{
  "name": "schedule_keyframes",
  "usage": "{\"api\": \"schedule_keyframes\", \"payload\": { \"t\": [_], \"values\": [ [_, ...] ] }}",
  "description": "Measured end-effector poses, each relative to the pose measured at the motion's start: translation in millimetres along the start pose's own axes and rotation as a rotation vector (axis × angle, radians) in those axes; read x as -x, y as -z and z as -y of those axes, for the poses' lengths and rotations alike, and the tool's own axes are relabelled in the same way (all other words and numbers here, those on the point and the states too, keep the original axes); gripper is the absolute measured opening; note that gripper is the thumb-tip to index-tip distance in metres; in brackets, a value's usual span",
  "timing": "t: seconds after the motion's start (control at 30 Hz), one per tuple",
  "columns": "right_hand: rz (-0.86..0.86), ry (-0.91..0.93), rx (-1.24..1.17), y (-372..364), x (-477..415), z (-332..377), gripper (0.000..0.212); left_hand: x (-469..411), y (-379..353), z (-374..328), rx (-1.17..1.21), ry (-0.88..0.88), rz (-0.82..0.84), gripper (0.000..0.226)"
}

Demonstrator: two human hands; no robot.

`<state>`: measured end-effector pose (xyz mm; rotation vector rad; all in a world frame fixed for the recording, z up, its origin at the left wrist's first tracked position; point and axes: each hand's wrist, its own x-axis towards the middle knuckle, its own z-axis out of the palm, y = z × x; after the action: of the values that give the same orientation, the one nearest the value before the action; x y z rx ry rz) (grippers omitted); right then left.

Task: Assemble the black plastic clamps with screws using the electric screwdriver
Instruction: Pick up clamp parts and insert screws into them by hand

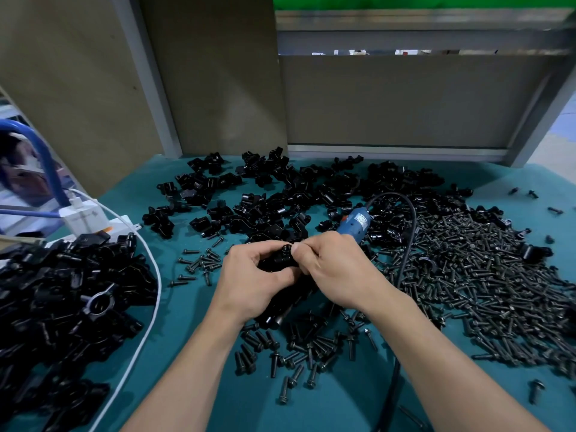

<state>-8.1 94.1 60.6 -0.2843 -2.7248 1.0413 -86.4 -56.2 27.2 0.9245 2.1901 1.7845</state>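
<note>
My left hand grips a black plastic clamp above the teal table. My right hand pinches the top of that clamp with thumb and forefinger; whatever is between the fingertips is hidden. The blue electric screwdriver sits in my right palm, its upper body sticking out behind the hand, and its black cord loops back over the parts. Its lower black end shows under my left wrist. Loose black screws lie heaped at the right and scattered near my wrists.
Loose clamp halves cover the back of the teal table. A heap of black clamps fills the left side. A white charger with a white cable sits at left. Grey panels wall off the back.
</note>
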Motion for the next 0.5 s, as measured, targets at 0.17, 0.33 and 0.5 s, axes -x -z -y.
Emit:
{"api": "schedule_keyframes", "payload": {
  "t": [0.17,0.33,0.5],
  "values": [
    [0.01,-0.004,-0.167,10,1,0,0.023,-1,-1,1,-0.016,0.073,-0.027,0.028],
    [-0.019,0.004,-0.014,4,-1,2,0.037,0,-3,1,-0.016,0.107,0.0,0.031],
    [0.099,0.0,-0.057,11,0,1,0.023,-2,-2,1,-0.021,0.122,-0.011,0.032]
  ]
}}
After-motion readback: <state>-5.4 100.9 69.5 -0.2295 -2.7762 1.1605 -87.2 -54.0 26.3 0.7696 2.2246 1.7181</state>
